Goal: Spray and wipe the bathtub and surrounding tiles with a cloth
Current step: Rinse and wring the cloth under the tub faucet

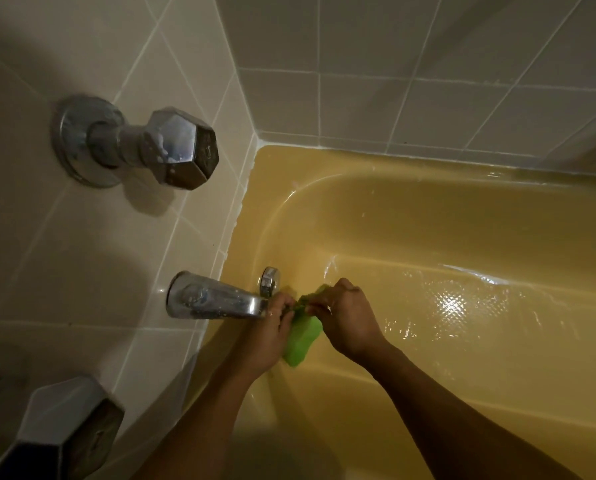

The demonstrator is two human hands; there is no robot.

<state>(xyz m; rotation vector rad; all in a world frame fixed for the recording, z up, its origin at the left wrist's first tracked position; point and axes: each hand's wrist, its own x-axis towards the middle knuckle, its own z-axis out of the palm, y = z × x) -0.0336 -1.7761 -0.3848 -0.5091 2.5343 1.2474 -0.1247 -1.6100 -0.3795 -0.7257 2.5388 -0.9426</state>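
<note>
Together, the left hand [272,329] and right hand [347,317] are gripping a green cloth [305,341], fingers curled on its upper edge, the rest hanging between them. They are holding it just beside the tip of the chrome spout [213,299], over the wet yellow tub [463,237]. A knob [182,150] is jutting from the tiles [428,46].

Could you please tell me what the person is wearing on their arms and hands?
The left hand and right hand are ungloved, and no sleeve shows anywhere up to the frame edge. I can make out no watch, bracelet or ring, though the light is dim.
</note>
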